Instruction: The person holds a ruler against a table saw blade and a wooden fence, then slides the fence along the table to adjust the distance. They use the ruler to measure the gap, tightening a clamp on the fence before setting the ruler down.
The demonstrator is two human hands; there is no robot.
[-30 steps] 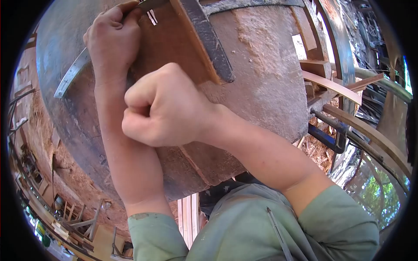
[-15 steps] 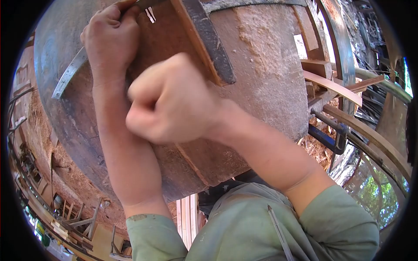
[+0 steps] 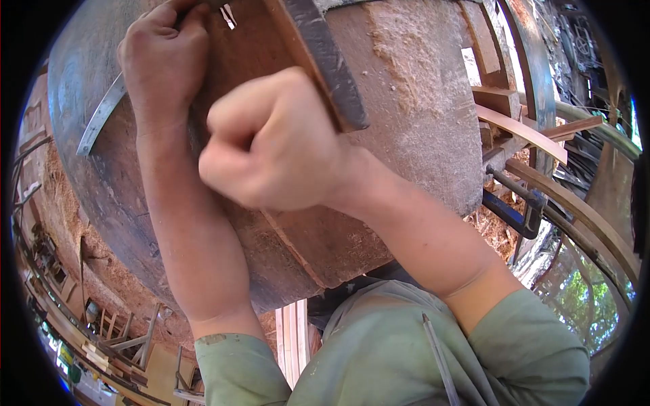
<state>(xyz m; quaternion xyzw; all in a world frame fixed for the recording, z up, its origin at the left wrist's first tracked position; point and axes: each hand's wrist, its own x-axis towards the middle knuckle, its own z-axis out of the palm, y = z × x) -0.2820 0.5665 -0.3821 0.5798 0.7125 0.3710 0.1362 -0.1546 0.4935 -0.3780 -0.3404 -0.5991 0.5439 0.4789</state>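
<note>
My left hand (image 3: pixel 166 57) is at the upper left over the wooden worktop (image 3: pixel 413 155). Its fingers are curled closed, and whatever they grip is hidden at the top edge of the view. Closer to me, my right hand (image 3: pixel 274 142) is closed in a loose fist, slightly blurred, in front of a wooden piece with a dark edge (image 3: pixel 332 74). What the fist holds, if anything, cannot be made out. A metal ruler-like strip (image 3: pixel 101 115) lies on the worktop beside my left wrist, partly covered by it.
Sawdust (image 3: pixel 406 61) coats the worktop's far right part. To the right are a blue clamp (image 3: pixel 508 213) and several wooden strips (image 3: pixel 521 132). Wood shavings (image 3: pixel 61 183) cover the ground at left. A pen (image 3: pixel 440 358) hangs at my green shirt.
My left hand has shifted slightly up and left. My right fist has risen a little and is less blurred. Both hands stay closed.
</note>
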